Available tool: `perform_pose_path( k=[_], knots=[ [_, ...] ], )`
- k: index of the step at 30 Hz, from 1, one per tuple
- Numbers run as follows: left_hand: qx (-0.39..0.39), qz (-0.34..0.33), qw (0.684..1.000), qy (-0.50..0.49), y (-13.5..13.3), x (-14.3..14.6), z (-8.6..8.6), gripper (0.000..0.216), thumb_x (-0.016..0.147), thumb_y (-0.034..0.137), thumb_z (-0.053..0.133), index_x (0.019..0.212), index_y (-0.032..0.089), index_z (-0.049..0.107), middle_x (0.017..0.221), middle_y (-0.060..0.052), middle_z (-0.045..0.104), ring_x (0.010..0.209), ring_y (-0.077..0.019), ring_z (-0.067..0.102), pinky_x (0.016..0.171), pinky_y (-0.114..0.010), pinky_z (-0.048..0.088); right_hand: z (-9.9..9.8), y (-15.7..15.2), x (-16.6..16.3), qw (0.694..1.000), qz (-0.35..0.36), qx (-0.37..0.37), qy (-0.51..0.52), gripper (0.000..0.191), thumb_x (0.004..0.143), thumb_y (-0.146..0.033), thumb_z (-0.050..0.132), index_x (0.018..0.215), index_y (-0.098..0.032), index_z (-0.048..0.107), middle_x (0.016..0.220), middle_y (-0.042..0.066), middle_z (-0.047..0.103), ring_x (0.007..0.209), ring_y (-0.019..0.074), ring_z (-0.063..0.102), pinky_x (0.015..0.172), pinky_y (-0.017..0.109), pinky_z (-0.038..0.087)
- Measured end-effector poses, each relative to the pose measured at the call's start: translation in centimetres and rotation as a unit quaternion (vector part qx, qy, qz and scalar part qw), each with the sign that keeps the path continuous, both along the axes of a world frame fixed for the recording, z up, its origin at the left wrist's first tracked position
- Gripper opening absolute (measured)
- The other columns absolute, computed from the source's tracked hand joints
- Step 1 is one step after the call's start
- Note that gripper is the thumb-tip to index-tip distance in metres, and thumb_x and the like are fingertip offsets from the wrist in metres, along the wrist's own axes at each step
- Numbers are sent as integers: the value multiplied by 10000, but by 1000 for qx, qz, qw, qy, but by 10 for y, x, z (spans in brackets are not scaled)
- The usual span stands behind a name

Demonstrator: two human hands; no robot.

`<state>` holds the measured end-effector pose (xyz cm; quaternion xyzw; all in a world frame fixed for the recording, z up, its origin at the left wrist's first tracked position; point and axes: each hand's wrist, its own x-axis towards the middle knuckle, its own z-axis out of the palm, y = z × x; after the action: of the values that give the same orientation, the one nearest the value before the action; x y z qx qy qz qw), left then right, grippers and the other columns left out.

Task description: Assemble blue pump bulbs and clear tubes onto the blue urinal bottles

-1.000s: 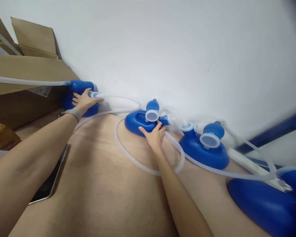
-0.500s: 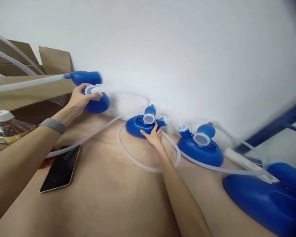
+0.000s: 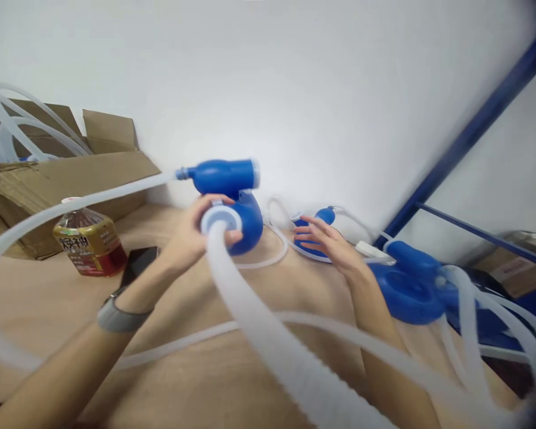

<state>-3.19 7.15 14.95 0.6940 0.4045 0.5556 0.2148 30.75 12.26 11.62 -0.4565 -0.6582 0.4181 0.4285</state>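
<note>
My left hand (image 3: 196, 229) grips the capped neck of a blue portable urinal (image 3: 250, 223), its thumb at the white cap (image 3: 222, 219). A whitish hose (image 3: 250, 304) runs from that cap toward me. A blue funnel-shaped head (image 3: 226, 176) with its own hose sits on top of this urinal. My right hand (image 3: 324, 238) hangs open with fingers spread, holding nothing. Behind it, another blue urinal (image 3: 304, 229) is partly hidden. Farther right stands one more blue urinal (image 3: 404, 292) with a blue head (image 3: 413, 259) on it.
A cardboard box (image 3: 116, 173) full of hoses stands at the left by the wall. Before it are a drink bottle (image 3: 92, 241) and a dark phone (image 3: 138, 262) on the wooden table (image 3: 196, 381). A blue metal rail (image 3: 473, 131) rises at the right. Loose hoses loop across the front.
My left hand has brought its urinal rightward and closer. My right hand has let go of the middle urinal and opened. The view has shifted too, showing more of the box.
</note>
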Motion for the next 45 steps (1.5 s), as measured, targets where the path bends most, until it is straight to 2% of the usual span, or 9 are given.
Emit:
perform_pose_path(
  k=[4,8,15,18,21,26,32,38,45],
  knots=[
    [-31,6,998,61,-27,53,-41,551,695,571,835,1133,272,686,1259,-77,571,1209,-336,587,1119,-504,479,10,-38,8,999,16,46,3,713,942,-697,623,1547,-336,507,1425,112,694,1264,291,709,1112,516,549],
    [-88,-62,991,75,-47,92,-77,599,667,539,877,1177,302,670,1384,-105,512,1308,-351,541,1161,-509,466,9,-49,-12,987,55,144,-47,847,854,-763,684,1571,-351,500,1629,84,514,1488,334,517,1196,540,464],
    [-138,-123,975,125,-49,114,-110,802,635,536,919,1361,336,645,1516,-116,495,1560,-409,303,1253,-584,371,-5,-36,-8,969,73,170,-162,681,749,-490,908,1374,-303,711,1408,58,716,1359,349,629,1219,536,435],
    [-157,-180,944,228,-41,101,-93,1057,578,607,938,1526,341,551,1625,-145,416,1574,-450,299,1230,-595,404,-8,-30,6,966,73,171,-177,705,732,-483,923,1375,-286,714,1380,64,734,1321,359,654,1195,543,457],
    [-134,-245,913,298,-38,88,-51,788,695,638,865,1420,415,654,1510,-76,611,1410,-403,555,1129,-514,522,-4,-29,17,959,74,180,-209,710,737,-501,918,1385,-295,712,1349,52,748,1281,357,676,1174,533,476],
    [49,-83,942,322,-23,85,3,474,976,550,595,1362,290,686,1346,-97,726,1244,-346,661,1083,-496,508,3,-35,29,942,85,179,-270,751,765,-553,883,1455,-364,653,1367,29,732,1289,359,665,1152,518,495],
    [-85,-205,926,306,27,89,-8,520,1080,579,342,1002,230,719,1040,-52,772,1001,-265,711,927,-377,530,11,-44,47,911,67,196,-356,738,809,-620,827,1490,-437,607,1336,29,733,1249,389,677,1085,539,540],
    [-256,-291,896,217,43,94,-18,500,988,662,525,883,201,686,869,-40,727,810,-209,683,748,-320,545,18,-47,53,895,79,215,-382,710,827,-565,839,1485,-409,622,1297,45,745,1114,341,726,956,460,594],
    [-296,-325,878,187,47,91,-25,458,998,560,566,801,174,713,809,-32,704,793,-169,620,748,-270,477,22,-47,53,876,102,227,-413,712,872,-624,773,1501,-327,616,1300,62,737,1082,287,734,955,416,578]
  ],
)
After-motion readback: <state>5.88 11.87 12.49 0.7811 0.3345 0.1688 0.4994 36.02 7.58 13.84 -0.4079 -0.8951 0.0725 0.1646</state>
